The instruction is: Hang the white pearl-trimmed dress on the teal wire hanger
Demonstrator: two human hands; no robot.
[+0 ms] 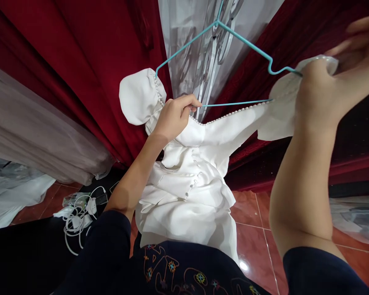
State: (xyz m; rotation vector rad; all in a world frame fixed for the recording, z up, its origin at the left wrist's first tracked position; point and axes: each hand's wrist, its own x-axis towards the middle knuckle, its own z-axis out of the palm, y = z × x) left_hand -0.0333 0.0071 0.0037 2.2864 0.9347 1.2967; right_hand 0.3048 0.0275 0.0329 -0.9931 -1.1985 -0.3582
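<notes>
A white dress with puffed sleeves, a pearl-trimmed neckline and a row of small buttons hangs down in front of me. A turquoise clothes hanger runs across its top, with one end in the left-side sleeve. My left hand is closed on the hanger's lower bar, close against the pearl edge. At the other shoulder, my right hand grips the right-side sleeve around the hanger's end. Blurred fingers show behind that sleeve at the right edge; whose they are I cannot tell.
Dark red curtains hang on both sides, with sheer white fabric between them. White cables and plugs lie tangled on a black surface at lower left. Red floor tiles show below. More pale fabric hangs at left.
</notes>
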